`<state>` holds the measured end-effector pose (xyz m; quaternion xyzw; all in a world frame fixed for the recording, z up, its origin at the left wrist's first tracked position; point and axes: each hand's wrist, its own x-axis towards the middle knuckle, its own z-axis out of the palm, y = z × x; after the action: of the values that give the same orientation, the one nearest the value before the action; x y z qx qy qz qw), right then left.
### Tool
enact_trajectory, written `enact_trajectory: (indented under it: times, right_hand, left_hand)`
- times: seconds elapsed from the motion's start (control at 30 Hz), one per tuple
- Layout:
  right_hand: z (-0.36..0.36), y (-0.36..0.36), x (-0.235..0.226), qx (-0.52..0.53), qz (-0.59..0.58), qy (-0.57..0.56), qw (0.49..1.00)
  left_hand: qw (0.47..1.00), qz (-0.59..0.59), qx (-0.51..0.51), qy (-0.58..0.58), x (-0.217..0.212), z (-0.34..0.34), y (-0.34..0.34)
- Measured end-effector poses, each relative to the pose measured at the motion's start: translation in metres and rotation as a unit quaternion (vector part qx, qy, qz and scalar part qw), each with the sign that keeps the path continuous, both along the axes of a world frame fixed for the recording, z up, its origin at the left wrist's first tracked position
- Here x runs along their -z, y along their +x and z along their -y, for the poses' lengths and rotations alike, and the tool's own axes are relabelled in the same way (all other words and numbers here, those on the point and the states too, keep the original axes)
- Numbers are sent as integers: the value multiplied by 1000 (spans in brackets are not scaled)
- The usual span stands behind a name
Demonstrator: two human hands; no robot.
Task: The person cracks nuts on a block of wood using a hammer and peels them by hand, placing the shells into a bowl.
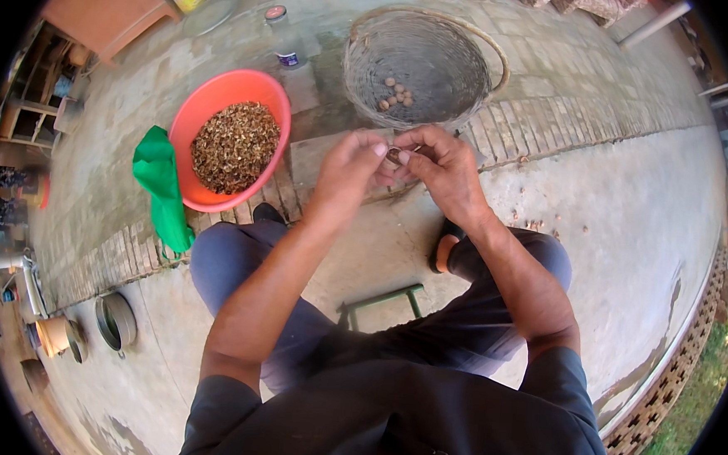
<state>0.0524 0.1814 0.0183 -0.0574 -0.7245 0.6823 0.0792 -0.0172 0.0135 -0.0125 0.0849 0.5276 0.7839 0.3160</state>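
Note:
My left hand (349, 170) and my right hand (443, 167) meet in front of me, both pinching a small brown nut (394, 155) between the fingertips. Just beyond them stands a woven wicker basket (452, 83) with several small round nuts (393, 94) lying in its bottom. To the left sits a red plastic basin (192, 125) heaped with brown shells and husk bits (234, 144). I am seated, with my knees spread below my hands.
A green cloth bag (160, 188) lies against the basin. A clear plastic bottle (285, 41) stands behind it. A small green stool frame (380, 302) shows between my legs. Metal pots (115, 321) sit at lower left. Scattered shell bits (539, 226) lie on the concrete at right.

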Motion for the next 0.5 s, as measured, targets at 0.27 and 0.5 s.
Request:
enact_trajectory:
  times: [0.27,0.5]
  right_hand:
    - [-1,0,19,11,20,-143,989]
    - [2,2,17,27,36,-178,983]
  left_hand:
    - [993,-96,-8,-62,1,-6,5]
    - [968,-218,-48,-117,-11,-10,17]
